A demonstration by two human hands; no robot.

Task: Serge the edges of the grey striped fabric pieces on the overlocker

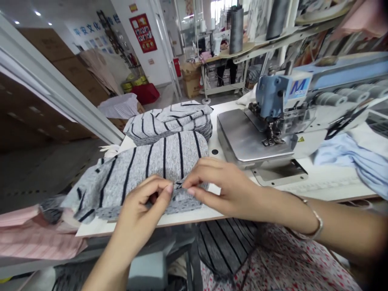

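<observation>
My left hand (145,206) is closed in a pinch, thumb and forefinger together at the near edge of a grey fabric piece with black stripes (157,157). Just to its right, my right hand (220,184) has thumb and fingertips closed round the same edge. The fingertips of both hands almost meet there, and the bit of cloth between them is bunched and dark. This fabric lies on top of a stack of like pieces on the white table (178,218). A second striped stack (169,119) sits right behind it.
An overlock sewing machine (273,101) with a metal plate (242,133) stands to the right. Light blue cloth (342,157) lies beyond it. Pink cloth (39,230) hangs at the left table end. Dark striped cloth (227,246) rests on my lap.
</observation>
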